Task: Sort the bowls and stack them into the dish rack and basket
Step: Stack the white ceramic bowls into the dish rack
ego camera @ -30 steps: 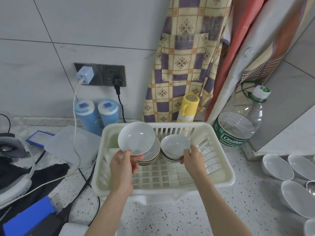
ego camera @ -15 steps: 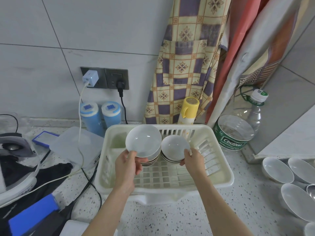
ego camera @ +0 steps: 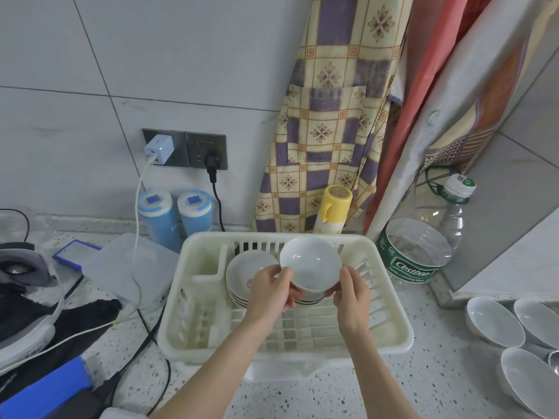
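— White porcelain, that's what you have between both hands now. The white bowl (ego camera: 310, 263) sits over the right-hand stack (ego camera: 311, 297) in the cream dish rack (ego camera: 390, 334). Your left hand (ego camera: 267, 290) pinches its near-left rim, thumb on top, and your right hand (ego camera: 351, 290) curls round its near-right side.

— And a second ago?

— Then you held that bowl in your left hand alone, raised over the left stack (ego camera: 245, 276), while your right hand rested on the rim of the right-hand stack's top bowl. Half a second ago it was lower, still over the left stack. Since then you have carried it across to the right, and your right hand has come onto it.

— So the left stack is uncovered?

— Yes. Its top bowl now shows open and tilted toward you, just beside your left hand. Under the bowl you hold, only dark-striped rims of the right-hand stack peek out; I cannot tell whether the held bowl touches them.

— What about the other bowls?

— More white bowls (ego camera: 496, 322) lie on the speckled counter (ego camera: 438, 382) at the far right, well apart from the rack. Behind the rack stand a yellow bottle (ego camera: 334, 207), two blue canisters (ego camera: 175, 216) and a large clear water jug (ego camera: 423, 246). Your view has also shifted: the rack now sits further right in it.
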Tool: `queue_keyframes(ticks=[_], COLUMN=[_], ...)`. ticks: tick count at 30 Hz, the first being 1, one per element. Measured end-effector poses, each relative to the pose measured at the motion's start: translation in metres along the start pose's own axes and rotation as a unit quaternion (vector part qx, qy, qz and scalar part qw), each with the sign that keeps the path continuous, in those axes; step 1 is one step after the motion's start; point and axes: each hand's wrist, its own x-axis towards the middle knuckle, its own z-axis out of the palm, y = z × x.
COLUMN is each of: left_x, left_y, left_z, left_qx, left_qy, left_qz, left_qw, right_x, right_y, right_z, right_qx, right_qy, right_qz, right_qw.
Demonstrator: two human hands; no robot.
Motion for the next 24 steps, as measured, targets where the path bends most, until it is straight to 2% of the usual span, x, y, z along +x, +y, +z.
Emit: queue_keyframes(ticks=[10,15,24], left_x=[0.002,-0.005,0.003], left_y=[-0.021,-0.032,-0.038], left_z=[0.007,-0.004,0.003], left_qx=[0.002,0.072,0.053], left_qy=[-0.045,-0.045,-0.036], left_qz=[-0.024,-0.087,-0.158], left_qw=[0.999,0.993,0.985], right_x=[0.010,0.013,0.012], right_y=[0.007,0.012,0.014], right_z=[-0.001,0.000,0.004], right_qx=[-0.107,-0.145,-0.213], right_qy=[0.032,0.043,0.017], right_qz=[0.044,0.073,0.079], right_qw=[0.993,0.986,0.974])
